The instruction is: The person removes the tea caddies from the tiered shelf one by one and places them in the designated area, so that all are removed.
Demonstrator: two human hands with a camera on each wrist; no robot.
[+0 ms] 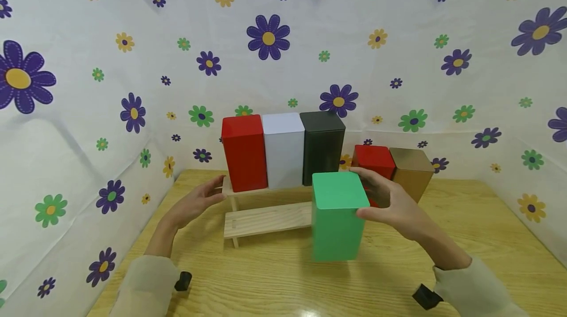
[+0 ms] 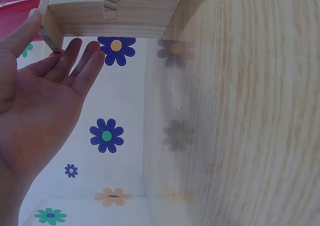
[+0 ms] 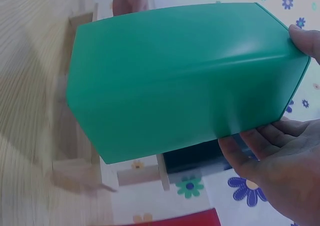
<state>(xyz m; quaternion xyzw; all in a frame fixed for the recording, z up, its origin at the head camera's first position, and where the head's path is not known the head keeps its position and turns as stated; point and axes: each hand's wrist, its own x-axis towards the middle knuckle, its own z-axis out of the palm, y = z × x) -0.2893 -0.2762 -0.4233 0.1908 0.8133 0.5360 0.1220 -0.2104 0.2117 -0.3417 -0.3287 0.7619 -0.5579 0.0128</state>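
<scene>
A green box [image 1: 338, 218] is held upright in my right hand [image 1: 394, 204], in front of the right end of a two-step wooden rack [image 1: 267, 219]. In the right wrist view, the thumb lies on one side of the green box [image 3: 185, 85] and the fingers [image 3: 265, 146] on another, near its top end. My left hand [image 1: 197, 202] is at the left end of the rack's upper step, its fingers [image 2: 65, 60] fairly straight and right at the wood. On that step stand a red box [image 1: 245, 154], a white box [image 1: 284, 152] and a black box [image 1: 323, 149].
Behind my right hand, a second red box [image 1: 374, 158] and a gold-brown box [image 1: 412, 172] stand side by side. All this is on a wood-grain table [image 1: 248, 282]. A white cloth with flowers [image 1: 301, 76] hangs behind the table and along its sides.
</scene>
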